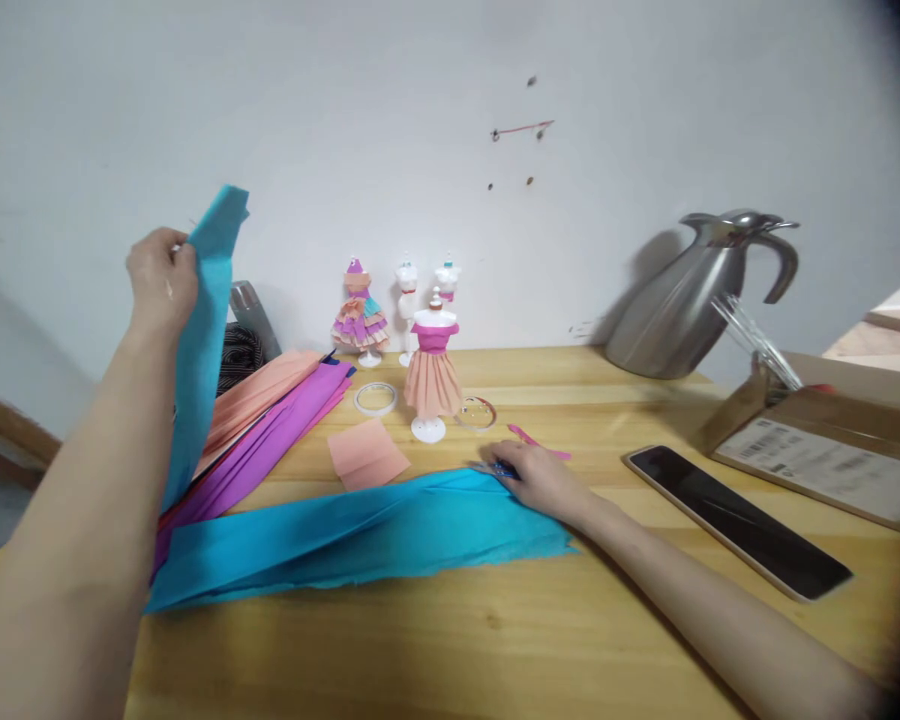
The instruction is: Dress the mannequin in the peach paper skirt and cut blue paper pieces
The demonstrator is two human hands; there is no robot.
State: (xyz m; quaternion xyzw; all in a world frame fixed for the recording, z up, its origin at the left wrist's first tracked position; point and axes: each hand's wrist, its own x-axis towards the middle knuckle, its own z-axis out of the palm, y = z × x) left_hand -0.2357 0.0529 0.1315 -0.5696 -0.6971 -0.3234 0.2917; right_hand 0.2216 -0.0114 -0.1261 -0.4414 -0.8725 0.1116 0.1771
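Observation:
My left hand (163,280) is raised at the left, its fingers pinched on the edge of a long strip of blue crepe paper (204,340). The strip hangs down to the table, where a wide blue sheet (390,540) lies across the wood. My right hand (532,480) rests at the right end of that sheet, fingers curled round something small and dark blue, perhaps scissors. Under the blue paper at the left are purple (270,440) and peach (259,395) crepe sheets. Behind the sheet lies a peach paper square (367,453).
A small dress form (433,370) in a pink top and peach skirt stands mid-table, with other forms behind. Around are a tape roll (375,399), a pink tool (538,442), a phone (735,520), a cardboard box (825,450) and a steel jug (675,300).

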